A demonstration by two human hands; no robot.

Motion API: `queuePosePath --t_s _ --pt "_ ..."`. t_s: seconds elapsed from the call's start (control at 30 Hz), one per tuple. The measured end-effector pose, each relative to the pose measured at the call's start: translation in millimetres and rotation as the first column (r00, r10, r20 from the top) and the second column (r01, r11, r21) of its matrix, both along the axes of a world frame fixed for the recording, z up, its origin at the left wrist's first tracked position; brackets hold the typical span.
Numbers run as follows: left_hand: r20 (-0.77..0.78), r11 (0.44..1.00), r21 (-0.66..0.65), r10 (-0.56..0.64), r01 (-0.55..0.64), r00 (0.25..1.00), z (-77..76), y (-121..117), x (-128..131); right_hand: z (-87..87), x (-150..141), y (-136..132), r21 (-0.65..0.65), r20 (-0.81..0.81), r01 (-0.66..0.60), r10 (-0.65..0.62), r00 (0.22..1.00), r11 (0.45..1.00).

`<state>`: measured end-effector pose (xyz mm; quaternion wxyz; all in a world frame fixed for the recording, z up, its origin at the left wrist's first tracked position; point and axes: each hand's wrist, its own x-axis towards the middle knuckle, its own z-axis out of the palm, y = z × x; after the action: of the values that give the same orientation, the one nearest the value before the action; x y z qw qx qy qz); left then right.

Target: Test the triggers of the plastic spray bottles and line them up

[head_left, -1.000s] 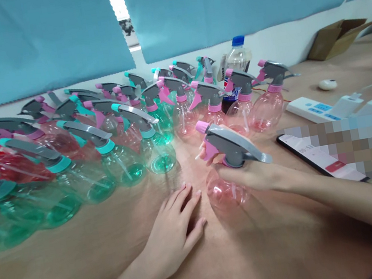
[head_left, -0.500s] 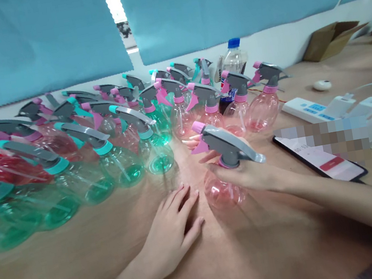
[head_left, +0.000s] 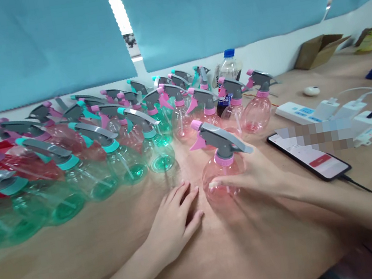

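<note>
A clear pink spray bottle [head_left: 222,176] with a grey and pink trigger head stands upright on the table. My right hand [head_left: 249,176] is wrapped round its body, thumb across the front; the other fingers are hidden behind the bottle. Just left of it, my left hand [head_left: 174,217] lies flat on the tabletop with fingers stretched out, holding nothing. Beyond my left hand stands a green spray bottle [head_left: 158,151] with a turquoise collar. Behind the held bottle is another pink spray bottle [head_left: 258,110].
Rows of green and pink spray bottles fill the left and back of the table. A cola bottle [head_left: 228,63] stands behind them. At right lie a phone [head_left: 321,162], a power strip [head_left: 298,113] with chargers, a white mouse-like object [head_left: 311,91] and an open cardboard box [head_left: 317,51].
My right hand has slid down from the neck of the pink spray bottle to its body. My left hand stays flat on the table. The view has shifted slightly.
</note>
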<state>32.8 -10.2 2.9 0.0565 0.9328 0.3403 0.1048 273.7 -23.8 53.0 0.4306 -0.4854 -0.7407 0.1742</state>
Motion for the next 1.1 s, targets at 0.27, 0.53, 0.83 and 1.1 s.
queuePosePath --t_s 0.27,0.53,0.83,1.1 --pt "-0.011 1.000 0.023 0.006 -0.006 1.000 -2.1 -1 1 -8.0 9 -26 -0.016 0.128 0.187 -0.184 0.975 0.982" --pt "-0.010 1.000 0.022 0.009 -0.008 1.000 -1.8 -4 0 -6.1 -7 25 0.113 0.285 0.201 -0.226 0.931 0.973" --pt "-0.005 1.000 -0.011 0.011 -0.011 1.000 0.4 -4 1 2.2 -21 81 0.048 0.376 0.219 -0.220 0.900 0.975" --pt "-0.006 1.000 -0.018 0.021 -0.021 1.000 -1.3 -5 0 2.2 -23 97 0.032 0.414 0.245 -0.235 0.879 0.969"
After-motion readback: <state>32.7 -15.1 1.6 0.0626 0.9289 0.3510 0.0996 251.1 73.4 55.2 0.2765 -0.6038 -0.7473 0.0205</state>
